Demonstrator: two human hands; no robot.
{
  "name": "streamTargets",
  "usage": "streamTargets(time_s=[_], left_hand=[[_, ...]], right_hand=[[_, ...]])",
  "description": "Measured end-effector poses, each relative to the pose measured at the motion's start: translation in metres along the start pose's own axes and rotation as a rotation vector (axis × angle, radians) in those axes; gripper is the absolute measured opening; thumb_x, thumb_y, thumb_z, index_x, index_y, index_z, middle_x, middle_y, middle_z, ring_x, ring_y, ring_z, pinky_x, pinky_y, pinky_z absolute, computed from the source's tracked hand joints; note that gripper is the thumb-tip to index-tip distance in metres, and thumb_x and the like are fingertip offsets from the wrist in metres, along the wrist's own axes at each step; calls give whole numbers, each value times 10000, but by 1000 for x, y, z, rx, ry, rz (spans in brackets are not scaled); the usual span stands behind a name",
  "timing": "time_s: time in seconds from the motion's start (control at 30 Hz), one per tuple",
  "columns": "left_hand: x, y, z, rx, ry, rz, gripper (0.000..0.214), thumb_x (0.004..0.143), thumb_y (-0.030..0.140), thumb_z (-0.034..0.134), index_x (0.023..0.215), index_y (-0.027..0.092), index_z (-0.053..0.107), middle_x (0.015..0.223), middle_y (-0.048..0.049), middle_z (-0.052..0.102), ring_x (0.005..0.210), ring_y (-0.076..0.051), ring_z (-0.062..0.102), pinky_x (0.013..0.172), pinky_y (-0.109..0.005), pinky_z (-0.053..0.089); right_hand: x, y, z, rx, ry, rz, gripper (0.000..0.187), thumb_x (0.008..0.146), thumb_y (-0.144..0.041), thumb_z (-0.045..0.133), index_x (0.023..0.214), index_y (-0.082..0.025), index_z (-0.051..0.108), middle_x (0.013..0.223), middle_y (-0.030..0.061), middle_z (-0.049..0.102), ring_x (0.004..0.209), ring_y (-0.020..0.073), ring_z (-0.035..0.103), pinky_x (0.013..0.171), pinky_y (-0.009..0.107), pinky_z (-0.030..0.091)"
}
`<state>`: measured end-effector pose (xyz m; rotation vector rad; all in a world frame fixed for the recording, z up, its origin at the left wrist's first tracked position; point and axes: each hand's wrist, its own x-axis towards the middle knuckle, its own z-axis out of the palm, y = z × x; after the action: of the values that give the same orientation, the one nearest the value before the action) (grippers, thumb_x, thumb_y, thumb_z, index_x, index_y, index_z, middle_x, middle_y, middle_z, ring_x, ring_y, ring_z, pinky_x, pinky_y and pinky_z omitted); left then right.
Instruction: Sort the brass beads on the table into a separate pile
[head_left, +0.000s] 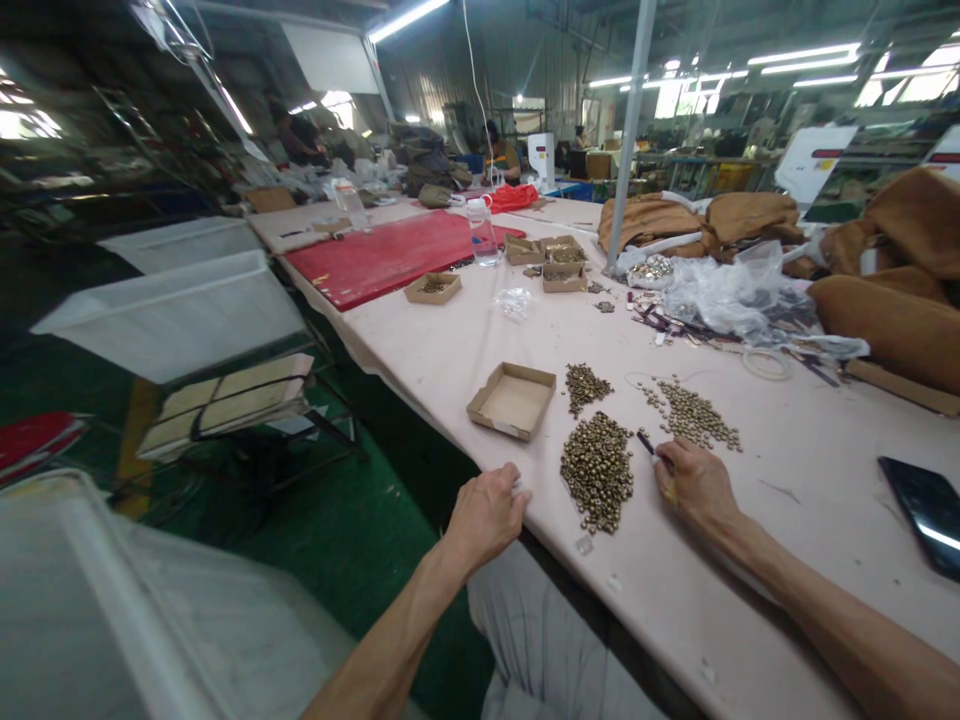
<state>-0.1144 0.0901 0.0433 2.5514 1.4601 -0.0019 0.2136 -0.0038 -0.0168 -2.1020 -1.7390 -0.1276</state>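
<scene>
My left hand (pixel 487 512) rests at the near edge of the long pale table (pixel 450 350), fingers curled over the edge; what they hold, if anything, is hidden. My right hand (pixel 694 482) lies on the table, closed on a thin dark tool (pixel 646 443) that points at the brass pieces. Between my hands sits a big heap of small brass buttons (pixel 598 468). A smaller heap (pixel 585 385) lies behind it and a spread-out patch (pixel 694 413) lies beyond my right hand. An empty shallow cardboard tray (pixel 512 400) stands left of the heaps.
A black phone (pixel 926 510) lies at the right. Crumpled clear plastic (pixel 720 295) and brown fabric (pixel 885 290) crowd the far right. A red mat (pixel 390 255), a water bottle (pixel 482 230) and small cardboard boxes (pixel 559 262) stand further along. White bins (pixel 180 310) line the left aisle.
</scene>
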Motion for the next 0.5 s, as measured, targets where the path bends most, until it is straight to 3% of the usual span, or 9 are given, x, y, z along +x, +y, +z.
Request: streamTargets(time_s=[0.5], left_hand=[[-1, 1, -5, 14, 1, 11, 224, 956, 394, 489, 1068, 218, 570, 998, -100, 728, 925, -252, 700, 806, -326, 464]], right_hand=[[-1, 2, 0, 11, 27, 30, 225, 885, -250, 484, 934, -184, 693, 866, 70, 635, 766, 173, 549, 698, 290, 367]])
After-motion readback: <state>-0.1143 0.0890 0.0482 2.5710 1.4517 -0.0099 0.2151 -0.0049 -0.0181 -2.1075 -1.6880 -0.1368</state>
